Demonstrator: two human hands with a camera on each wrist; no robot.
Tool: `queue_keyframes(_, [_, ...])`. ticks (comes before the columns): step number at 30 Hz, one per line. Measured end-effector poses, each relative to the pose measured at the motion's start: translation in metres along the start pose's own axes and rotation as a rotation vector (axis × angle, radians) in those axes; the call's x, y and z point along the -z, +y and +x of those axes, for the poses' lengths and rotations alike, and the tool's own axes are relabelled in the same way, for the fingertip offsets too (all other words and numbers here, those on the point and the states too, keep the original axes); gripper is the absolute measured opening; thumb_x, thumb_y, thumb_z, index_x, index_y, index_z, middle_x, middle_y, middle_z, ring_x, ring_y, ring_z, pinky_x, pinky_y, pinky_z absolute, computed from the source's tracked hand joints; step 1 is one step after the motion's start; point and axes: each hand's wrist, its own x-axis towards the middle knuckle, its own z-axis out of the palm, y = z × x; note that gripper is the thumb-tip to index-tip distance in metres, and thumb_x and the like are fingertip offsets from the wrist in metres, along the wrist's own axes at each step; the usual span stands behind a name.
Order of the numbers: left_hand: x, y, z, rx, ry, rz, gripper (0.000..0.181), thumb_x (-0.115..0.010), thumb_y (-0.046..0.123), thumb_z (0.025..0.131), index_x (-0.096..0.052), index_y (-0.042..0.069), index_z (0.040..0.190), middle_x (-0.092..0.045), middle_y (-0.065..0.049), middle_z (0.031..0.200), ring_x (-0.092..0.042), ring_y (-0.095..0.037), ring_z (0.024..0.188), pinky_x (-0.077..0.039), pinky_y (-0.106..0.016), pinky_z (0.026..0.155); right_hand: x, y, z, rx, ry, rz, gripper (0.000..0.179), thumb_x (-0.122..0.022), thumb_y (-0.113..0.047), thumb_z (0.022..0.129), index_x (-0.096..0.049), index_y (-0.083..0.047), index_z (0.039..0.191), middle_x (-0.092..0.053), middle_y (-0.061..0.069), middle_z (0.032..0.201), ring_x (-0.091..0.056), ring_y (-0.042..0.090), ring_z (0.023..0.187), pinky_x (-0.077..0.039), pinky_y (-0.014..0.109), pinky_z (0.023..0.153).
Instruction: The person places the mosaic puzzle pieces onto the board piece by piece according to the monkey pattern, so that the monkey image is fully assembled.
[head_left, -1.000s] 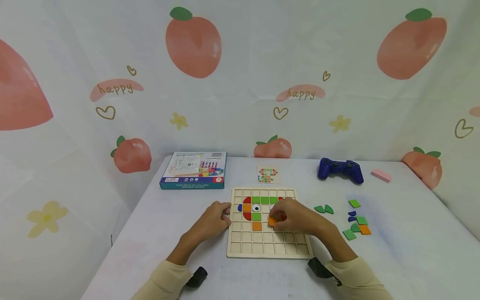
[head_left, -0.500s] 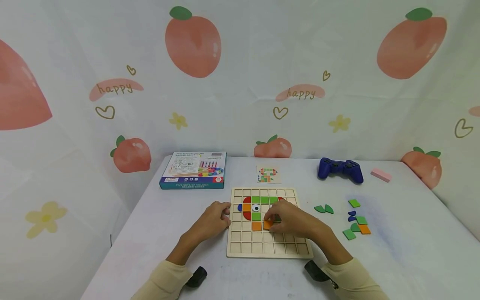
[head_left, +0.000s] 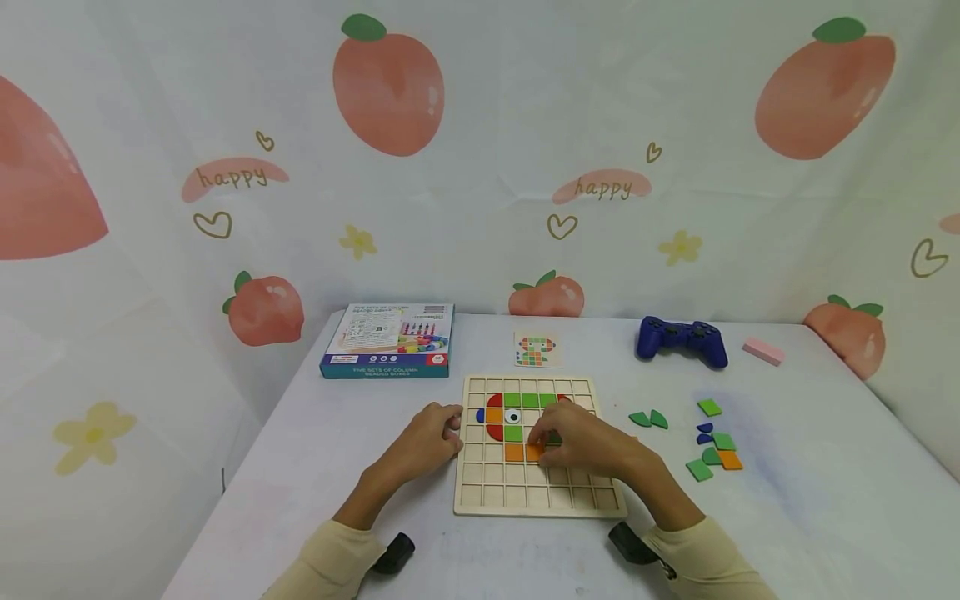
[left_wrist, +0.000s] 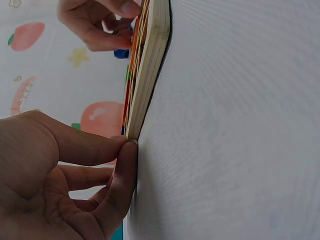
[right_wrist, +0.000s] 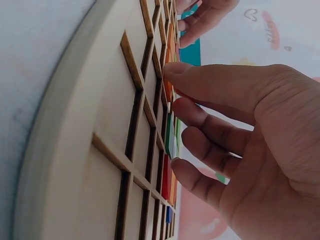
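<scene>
Peach-print cloth [head_left: 480, 108] backs the table [head_left: 360, 408]; the left hand [head_left: 423, 437] pinches the grid board [head_left: 487, 497] by its left edge, presumably to steady it, while the right hand [head_left: 583, 435] apparently pinches a half-hidden orange tile [head_left: 534, 452] near mid-board.

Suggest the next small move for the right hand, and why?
Probably a light downward press on the held orange tile before letting go. The right hand has thumb and fingers at it, it sits right beside the neighbouring orange tile, and the left hand holds the edge of the board. Fingers partly cover it, so full seating can't be confirmed.
</scene>
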Motion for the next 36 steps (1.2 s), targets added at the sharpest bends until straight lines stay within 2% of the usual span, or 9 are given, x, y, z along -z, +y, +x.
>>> queue_keyframes(8, [-0.001,0.000,0.000,-0.007,0.004,0.002,0.054,-0.070,-0.002,0.090,-0.058,-0.013,0.142,-0.055,-0.008,0.097,-0.053,-0.018,0.091,-0.053,-0.026,0.076,0.003,0.000,-0.001,-0.005,-0.015,0.027,0.020,-0.084,-0.016,0.089,-0.081,-0.012,0.108,-0.071,-0.008,0.105,-0.060,0.014,0.102,-0.053,0.044,0.096])
queue_keyframes(14, [-0.002,0.000,0.001,-0.005,0.004,0.009,0.054,-0.070,-0.001,0.091,-0.058,-0.012,0.142,-0.055,-0.007,0.097,-0.053,-0.018,0.091,-0.052,-0.026,0.076,0.007,0.013,-0.002,-0.022,0.022,0.064,0.020,-0.083,-0.018,0.089,-0.081,-0.016,0.109,-0.071,-0.005,0.103,-0.059,0.016,0.092,-0.052,0.034,0.082])
queue_keyframes(17, [-0.001,0.000,0.001,-0.003,0.007,0.008,0.053,-0.070,0.000,0.092,-0.058,-0.012,0.143,-0.055,-0.007,0.098,-0.053,-0.018,0.092,-0.052,-0.026,0.076,0.009,0.021,-0.007,-0.070,0.052,0.073,0.022,-0.082,-0.020,0.089,-0.080,-0.018,0.111,-0.070,-0.006,0.104,-0.057,0.017,0.094,-0.051,0.034,0.082])
queue_keyframes(21, [-0.001,0.000,0.000,0.001,0.007,0.007,0.054,-0.070,0.000,0.092,-0.058,-0.012,0.143,-0.055,-0.008,0.098,-0.053,-0.018,0.093,-0.054,-0.027,0.078,0.015,0.031,-0.021,-0.133,0.081,0.081,0.021,-0.082,-0.022,0.090,-0.080,-0.019,0.111,-0.069,-0.007,0.105,-0.056,0.018,0.100,-0.050,0.037,0.087])
queue_keyframes(29, [-0.001,-0.002,0.000,0.004,0.010,0.011,0.054,-0.070,0.000,0.092,-0.058,-0.012,0.143,-0.055,-0.008,0.098,-0.053,-0.018,0.092,-0.055,-0.029,0.079,0.035,0.051,-0.057,-0.179,0.136,0.074,0.025,-0.081,-0.020,0.091,-0.077,-0.012,0.115,-0.064,-0.004,0.096,-0.057,0.017,0.092,-0.049,0.028,0.073])
queue_keyframes(36, [-0.001,0.000,0.000,0.004,0.008,0.019,0.054,-0.070,0.001,0.092,-0.058,-0.011,0.143,-0.056,-0.007,0.099,-0.053,-0.018,0.093,-0.055,-0.028,0.080,0.047,0.066,-0.090,-0.227,0.191,0.041,0.027,-0.081,-0.020,0.090,-0.078,-0.011,0.116,-0.068,-0.005,0.099,-0.057,0.015,0.092,-0.048,0.026,0.071])
